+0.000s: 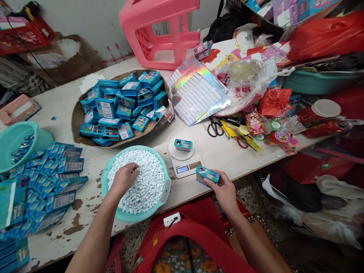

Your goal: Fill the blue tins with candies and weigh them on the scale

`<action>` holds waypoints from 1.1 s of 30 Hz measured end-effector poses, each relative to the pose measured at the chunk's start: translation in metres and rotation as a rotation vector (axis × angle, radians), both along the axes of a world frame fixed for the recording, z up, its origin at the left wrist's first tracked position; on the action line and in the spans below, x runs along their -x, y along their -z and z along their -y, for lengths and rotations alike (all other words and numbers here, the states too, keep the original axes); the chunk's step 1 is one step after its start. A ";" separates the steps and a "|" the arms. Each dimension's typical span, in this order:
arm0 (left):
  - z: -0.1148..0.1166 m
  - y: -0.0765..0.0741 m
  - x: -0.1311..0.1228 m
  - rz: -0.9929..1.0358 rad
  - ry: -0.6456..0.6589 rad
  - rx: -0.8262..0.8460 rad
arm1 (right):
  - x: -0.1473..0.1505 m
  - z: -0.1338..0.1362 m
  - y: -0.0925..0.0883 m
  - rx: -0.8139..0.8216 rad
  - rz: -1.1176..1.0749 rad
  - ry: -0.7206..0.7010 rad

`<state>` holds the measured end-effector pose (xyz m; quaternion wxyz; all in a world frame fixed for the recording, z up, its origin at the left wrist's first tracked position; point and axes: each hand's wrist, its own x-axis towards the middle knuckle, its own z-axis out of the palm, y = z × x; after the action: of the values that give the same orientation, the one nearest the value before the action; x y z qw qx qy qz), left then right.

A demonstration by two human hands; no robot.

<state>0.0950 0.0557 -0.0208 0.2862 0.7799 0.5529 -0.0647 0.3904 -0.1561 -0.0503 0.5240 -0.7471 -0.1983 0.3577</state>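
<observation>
A turquoise basin [167,185] is heaped with small white and pale blue candies [148,170]. Over the candies, my left hand [126,177] has its fingers curled together; what they hold, if anything, is hidden. My right hand [223,189] grips a small blue candy tin [207,174] between thumb and fingers, just off the front edge of the table. A white digital scale [189,167] with a lit display stands between my hands. Another blue tin [183,145] rests on its round plate.
Behind the basin, a cardboard tray [75,125] holds many blue tins. Flat blue cartons [57,170] and a turquoise tub [42,134] lie left. A pink stool [159,62], holographic sticker sheets [199,91], scissors [215,128] and a drink can [327,129] stand farther back and right.
</observation>
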 end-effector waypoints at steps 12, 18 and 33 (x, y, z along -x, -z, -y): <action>-0.015 0.007 -0.025 0.101 -0.088 -0.008 | -0.010 0.003 -0.001 -0.004 0.012 0.001; -0.015 -0.006 -0.035 0.042 -0.012 -0.056 | -0.024 0.004 0.000 -0.009 0.015 0.019; -0.036 0.009 -0.176 0.575 0.156 -0.119 | -0.036 -0.006 0.005 -0.031 -0.018 0.019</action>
<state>0.2710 0.0914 -0.0301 0.3790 0.8217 0.3904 0.1694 0.4261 -0.1500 -0.0558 0.5405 -0.7375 -0.1918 0.3566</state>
